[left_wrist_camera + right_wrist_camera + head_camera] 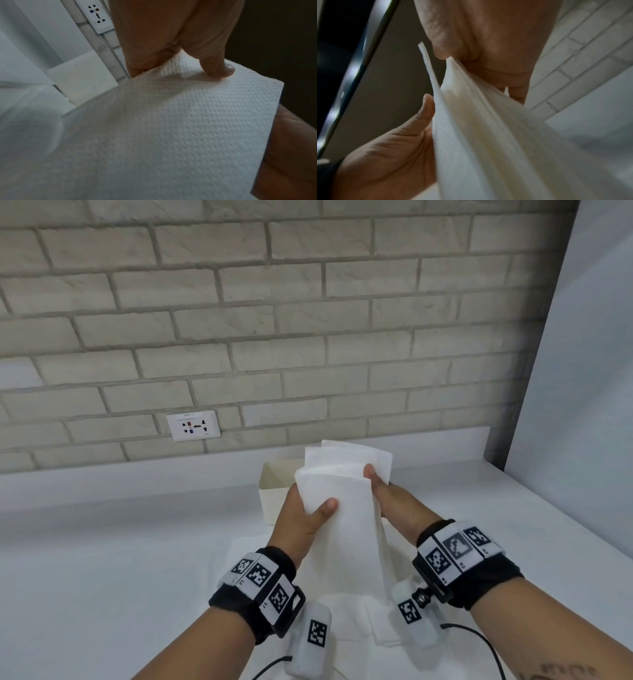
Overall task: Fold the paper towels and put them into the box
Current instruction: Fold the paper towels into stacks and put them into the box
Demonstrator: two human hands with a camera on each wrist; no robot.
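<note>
Above box (274, 491), I hold folded paper towels (342, 508): left hand (301, 518) thumb clamped on front, right hand (394, 505) pinching edge. Advice: align edges, lower vertically.

Your head camera looks forward and down over the counter toward the brick wall (308, 302), taking in the wall socket (193, 425). The left wrist camera sits very near the paper towel (171, 135) and shares that socket (97, 16). The right wrist camera, equally near, faces the same brick wall (583, 47).
</note>
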